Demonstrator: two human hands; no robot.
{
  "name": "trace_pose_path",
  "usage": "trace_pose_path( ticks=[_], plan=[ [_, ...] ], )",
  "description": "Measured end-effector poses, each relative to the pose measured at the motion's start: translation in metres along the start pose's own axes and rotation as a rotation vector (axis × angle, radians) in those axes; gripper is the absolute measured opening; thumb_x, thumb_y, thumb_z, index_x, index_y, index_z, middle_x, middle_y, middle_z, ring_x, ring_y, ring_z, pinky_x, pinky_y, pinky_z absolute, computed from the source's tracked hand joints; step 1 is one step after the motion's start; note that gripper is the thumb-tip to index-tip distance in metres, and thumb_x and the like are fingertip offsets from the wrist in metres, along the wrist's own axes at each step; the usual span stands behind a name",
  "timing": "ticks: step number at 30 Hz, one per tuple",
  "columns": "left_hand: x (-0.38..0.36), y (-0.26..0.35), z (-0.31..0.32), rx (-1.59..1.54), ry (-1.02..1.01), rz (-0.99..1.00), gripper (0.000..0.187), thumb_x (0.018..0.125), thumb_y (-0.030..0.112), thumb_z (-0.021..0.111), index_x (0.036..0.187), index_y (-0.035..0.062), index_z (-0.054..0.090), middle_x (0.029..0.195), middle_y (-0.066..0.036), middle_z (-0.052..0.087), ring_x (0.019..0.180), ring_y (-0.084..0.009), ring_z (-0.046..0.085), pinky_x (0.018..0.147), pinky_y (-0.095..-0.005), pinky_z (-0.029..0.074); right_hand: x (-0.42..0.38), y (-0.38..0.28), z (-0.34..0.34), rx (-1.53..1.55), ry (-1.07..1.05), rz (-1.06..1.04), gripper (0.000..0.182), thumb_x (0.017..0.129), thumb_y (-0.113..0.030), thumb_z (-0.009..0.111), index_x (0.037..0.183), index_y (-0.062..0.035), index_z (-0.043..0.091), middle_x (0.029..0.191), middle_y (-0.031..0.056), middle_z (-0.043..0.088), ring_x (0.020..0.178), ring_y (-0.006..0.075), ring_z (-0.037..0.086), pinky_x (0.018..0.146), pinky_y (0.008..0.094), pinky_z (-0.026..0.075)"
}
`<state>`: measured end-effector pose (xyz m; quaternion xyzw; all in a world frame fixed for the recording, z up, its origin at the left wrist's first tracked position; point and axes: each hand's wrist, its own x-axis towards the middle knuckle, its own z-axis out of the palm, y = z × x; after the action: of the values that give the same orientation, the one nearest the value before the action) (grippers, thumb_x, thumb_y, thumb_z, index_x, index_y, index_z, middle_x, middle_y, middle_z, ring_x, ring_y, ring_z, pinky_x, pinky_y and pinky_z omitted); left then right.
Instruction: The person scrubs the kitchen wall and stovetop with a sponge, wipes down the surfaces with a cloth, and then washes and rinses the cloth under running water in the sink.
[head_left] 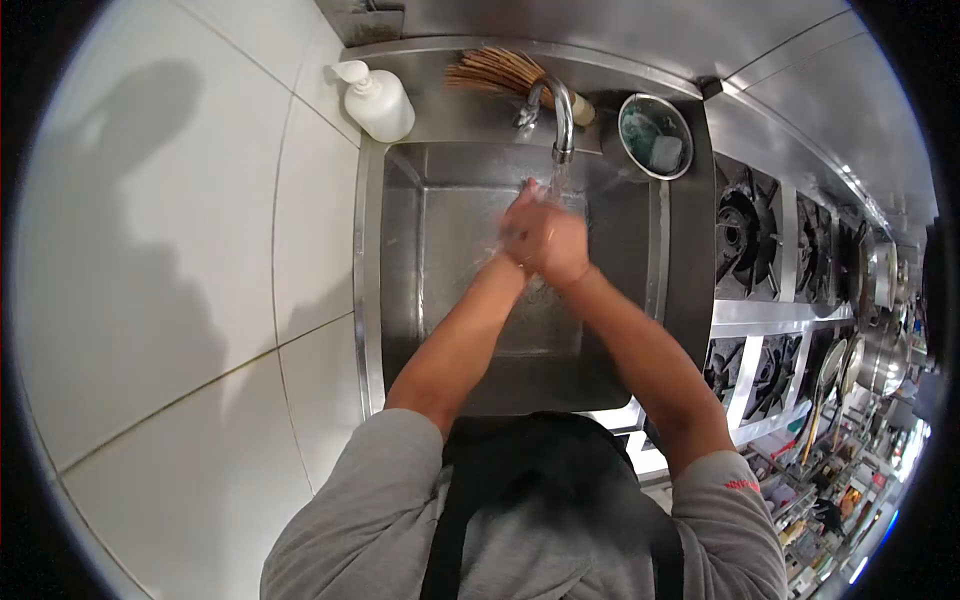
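Observation:
Under the running tap (563,125), my left hand (516,228) and my right hand (560,243) are pressed together over the steel sink (470,330). Water falls onto them and splashes to the sides. My right hand lies over my left and covers much of it. A few fingertips of the left hand point up toward the tap. Motion smears the fingers of both hands, so how they are bent does not show. No object is visible between them.
A white pump bottle (378,103) stands at the sink's back left corner. Behind the tap lies a bundled stick brush (505,72). A metal bowl (655,137) with a sponge-like block sits at back right. Gas burners (745,230) line the right; a tiled wall (180,250) is left.

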<state>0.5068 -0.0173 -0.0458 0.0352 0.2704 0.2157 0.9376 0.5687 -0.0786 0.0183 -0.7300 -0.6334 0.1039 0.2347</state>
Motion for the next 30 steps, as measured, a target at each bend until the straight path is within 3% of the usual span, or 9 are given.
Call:
trace_pose_path(
  ticks=[5,7,12,16,18,20,23,27,30],
  plan=[
    [-0.003,-0.004,-0.015,0.274,0.047,0.182,0.038,0.104,0.041,0.054,0.125,0.0105,0.063,0.113,-0.006,0.068,0.102,-0.0212,0.067,0.091,-0.0386,0.056,0.018,0.003,0.018,-0.059,0.229,0.161,0.020,0.081,-0.029,0.074,0.086,-0.0103,0.074,0.088,0.0140,0.071,0.085,0.0337,0.070,0.069,0.0437,0.056],
    [0.024,0.002,-0.044,-0.871,-0.254,-0.289,0.037,0.104,0.044,0.052,0.119,0.0116,0.064,0.110,-0.006,0.068,0.104,-0.0206,0.066,0.091,-0.0386,0.054,0.003,-0.014,0.020,0.150,0.182,-0.117,0.026,0.085,-0.036,0.071,0.091,-0.0116,0.075,0.095,0.0136,0.072,0.092,0.0340,0.070,0.072,0.0440,0.058],
    [-0.020,0.002,0.023,0.160,0.241,-0.036,0.032,0.104,0.040,0.053,0.103,0.0113,0.065,0.100,-0.006,0.068,0.096,-0.0221,0.068,0.082,-0.0441,0.056,0.034,0.037,0.018,-0.043,0.004,0.615,0.028,0.076,-0.036,0.078,0.085,-0.0098,0.074,0.087,0.0160,0.073,0.075,0.0413,0.070,0.069,0.0463,0.057],
    [0.022,0.004,-0.035,-0.145,-0.370,-0.198,0.032,0.106,0.036,0.049,0.112,0.0070,0.062,0.113,-0.011,0.067,0.105,-0.0240,0.066,0.089,-0.0449,0.056,-0.005,0.020,0.020,0.102,0.144,0.166,0.029,0.084,-0.037,0.077,0.078,-0.0093,0.070,0.091,0.0180,0.072,0.087,0.0382,0.071,0.077,0.0476,0.056],
    [0.015,-0.006,-0.003,0.204,0.206,-0.056,0.037,0.105,0.039,0.050,0.115,0.0059,0.062,0.110,-0.008,0.069,0.098,-0.0249,0.069,0.090,-0.0479,0.057,-0.008,0.045,0.002,0.106,0.107,0.344,0.029,0.084,-0.033,0.077,0.093,-0.0066,0.071,0.107,0.0199,0.071,0.100,0.0371,0.069,0.085,0.0440,0.055],
    [0.017,0.006,0.008,0.262,0.133,-0.091,0.036,0.106,0.038,0.048,0.117,0.0063,0.063,0.111,-0.009,0.069,0.098,-0.0256,0.068,0.090,-0.0472,0.057,-0.002,0.078,-0.013,0.163,0.307,0.332,0.033,0.083,-0.034,0.082,0.096,-0.0054,0.071,0.102,0.0178,0.072,0.092,0.0358,0.070,0.080,0.0432,0.056],
    [0.008,0.024,0.020,0.371,-0.018,-0.093,0.038,0.107,0.040,0.046,0.121,0.0078,0.060,0.117,-0.009,0.065,0.103,-0.0250,0.065,0.092,-0.0429,0.054,0.010,0.056,-0.077,0.791,-0.239,0.418,0.040,0.082,-0.035,0.083,0.102,-0.0029,0.071,0.102,0.0161,0.074,0.086,0.0347,0.070,0.079,0.0421,0.055],
    [-0.023,0.027,0.028,0.702,-0.114,0.216,0.037,0.105,0.035,0.058,0.127,0.0061,0.053,0.111,-0.003,0.061,0.105,-0.0155,0.061,0.085,-0.0350,0.053,0.018,0.056,-0.088,0.168,-0.377,0.398,0.026,0.092,-0.023,0.073,0.102,0.0006,0.069,0.085,0.0186,0.065,0.078,0.0197,0.064,0.074,0.0403,0.049],
    [-0.047,0.026,0.021,0.987,-0.217,0.309,0.039,0.099,0.022,0.068,0.130,0.0041,0.053,0.109,-0.002,0.061,0.097,-0.0130,0.061,0.078,-0.0309,0.053,0.007,0.038,-0.082,0.442,-0.136,0.306,0.022,0.093,-0.020,0.071,0.093,0.0018,0.066,0.077,0.0182,0.056,0.068,0.0163,0.054,0.066,0.0383,0.045]
  ],
)
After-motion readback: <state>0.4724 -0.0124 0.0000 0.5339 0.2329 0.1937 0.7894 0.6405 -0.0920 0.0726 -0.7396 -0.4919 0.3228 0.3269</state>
